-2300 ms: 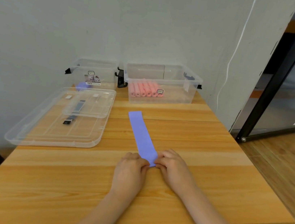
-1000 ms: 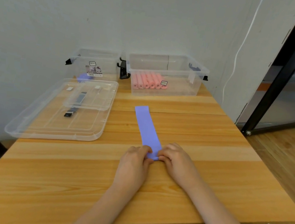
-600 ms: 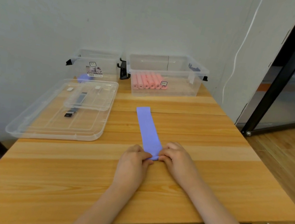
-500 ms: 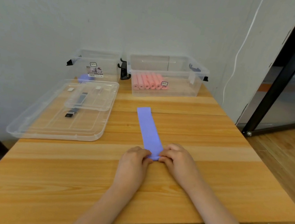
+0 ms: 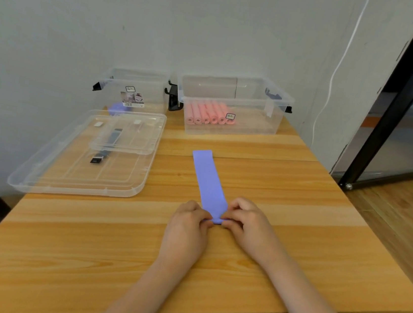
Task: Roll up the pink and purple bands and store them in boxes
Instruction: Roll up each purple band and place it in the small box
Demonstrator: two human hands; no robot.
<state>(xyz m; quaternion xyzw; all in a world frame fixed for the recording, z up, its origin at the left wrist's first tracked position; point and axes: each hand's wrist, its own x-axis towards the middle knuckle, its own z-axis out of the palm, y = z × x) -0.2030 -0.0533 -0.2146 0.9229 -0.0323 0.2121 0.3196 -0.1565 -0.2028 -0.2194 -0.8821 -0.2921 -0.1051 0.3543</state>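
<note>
Fingertips of our left hand and right hand pinch the near end of the purple band, flat on the table; soft and limp, best rolled from this end.

Box labels seemingly unreadable
</note>
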